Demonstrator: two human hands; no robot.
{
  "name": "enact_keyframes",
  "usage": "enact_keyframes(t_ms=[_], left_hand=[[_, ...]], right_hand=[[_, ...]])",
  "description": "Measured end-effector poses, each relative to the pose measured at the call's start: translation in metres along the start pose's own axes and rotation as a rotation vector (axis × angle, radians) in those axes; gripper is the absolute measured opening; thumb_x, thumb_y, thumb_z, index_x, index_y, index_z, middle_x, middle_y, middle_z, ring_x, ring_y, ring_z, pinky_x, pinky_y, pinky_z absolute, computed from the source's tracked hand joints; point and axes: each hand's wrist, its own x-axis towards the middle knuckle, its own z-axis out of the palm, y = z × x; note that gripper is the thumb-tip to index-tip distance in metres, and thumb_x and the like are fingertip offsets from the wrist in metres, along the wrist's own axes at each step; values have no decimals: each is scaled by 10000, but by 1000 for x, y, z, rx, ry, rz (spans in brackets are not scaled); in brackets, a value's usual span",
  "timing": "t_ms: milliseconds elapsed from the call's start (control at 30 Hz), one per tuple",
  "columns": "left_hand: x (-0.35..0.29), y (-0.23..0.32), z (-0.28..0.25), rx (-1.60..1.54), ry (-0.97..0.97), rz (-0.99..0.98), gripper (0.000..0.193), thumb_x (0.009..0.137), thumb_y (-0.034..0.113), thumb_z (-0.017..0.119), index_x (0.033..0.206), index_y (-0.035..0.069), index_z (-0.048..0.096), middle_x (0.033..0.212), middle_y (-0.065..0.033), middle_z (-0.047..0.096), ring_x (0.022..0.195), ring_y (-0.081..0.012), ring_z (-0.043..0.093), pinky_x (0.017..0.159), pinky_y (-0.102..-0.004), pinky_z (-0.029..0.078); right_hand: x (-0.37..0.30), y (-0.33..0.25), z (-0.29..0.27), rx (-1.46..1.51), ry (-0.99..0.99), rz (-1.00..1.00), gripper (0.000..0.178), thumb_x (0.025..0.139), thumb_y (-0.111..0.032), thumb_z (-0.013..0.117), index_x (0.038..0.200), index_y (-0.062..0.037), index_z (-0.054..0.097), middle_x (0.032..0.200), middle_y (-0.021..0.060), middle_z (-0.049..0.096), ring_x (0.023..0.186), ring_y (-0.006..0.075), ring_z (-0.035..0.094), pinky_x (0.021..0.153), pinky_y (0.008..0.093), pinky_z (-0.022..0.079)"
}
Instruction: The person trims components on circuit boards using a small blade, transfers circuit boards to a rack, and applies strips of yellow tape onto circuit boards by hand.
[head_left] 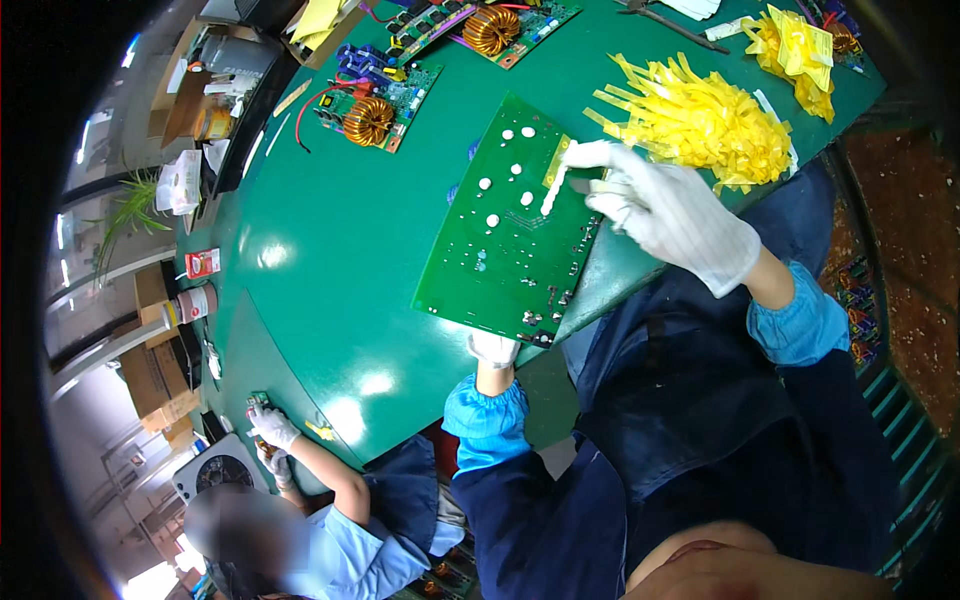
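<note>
A large green circuit board (505, 225) lies solder side up on the green table (330, 240), tilted toward me. My left hand (494, 348), in a white glove, grips the board's near edge from underneath. My right hand (665, 208), also gloved, rests on the board's right edge with its fingers pinched on a strip of yellow tape (556, 160) stuck at the upper right corner. A white strip (550, 193) hangs below the fingertips.
A heap of yellow tape strips (705, 122) lies right of the board, more (800, 50) further back. Boards with copper coils (372, 112) (492, 28) sit at the far side. A co-worker's gloved hands (272, 432) work at lower left. Boxes and a fan stand left.
</note>
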Motion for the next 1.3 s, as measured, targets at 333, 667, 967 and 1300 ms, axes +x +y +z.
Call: enact_keyframes(t_ms=[333, 667, 967, 1300], left_hand=[[-81, 59, -182, -927, 267, 283, 370, 968, 127, 451, 1318, 14, 492, 1335, -128, 517, 1183, -281, 520, 1015, -400, 397], [-119, 115, -268, -1897, 479, 405, 414, 978, 84, 424, 1383, 2, 419, 1421, -121, 440, 1251, -258, 468, 1067, -367, 364], [-47, 140, -217, -2475, 678, 714, 500, 988, 20, 369, 1469, -42, 251, 1541, -89, 269, 1369, -217, 328, 1152, -307, 267], [-42, 158, -150, -2325, 801, 823, 539, 945, -43, 323, 1473, -69, 220, 1552, -146, 231, 1412, -327, 253, 1180, -412, 218]], right_hand=[[-1, 0, 9, -51, -86, -54, 380, 949, -229, 541, 1305, -139, 442, 628, 142, 604, 519, 283, 604, 497, 388, 450], [-38, 0, 14, -74, 93, -48, 340, 931, -149, 567, 1254, -101, 475, 651, 161, 604, 592, 346, 624, 531, 425, 476], [-53, -11, -2, 122, -110, 262, 408, 927, -141, 591, 1314, -116, 466, 885, 158, 618, 633, 318, 610, 574, 378, 485], [-61, 0, 6, 227, -55, 282, 397, 923, -98, 574, 1305, -137, 474, 958, 147, 636, 720, 309, 651, 640, 359, 518]])
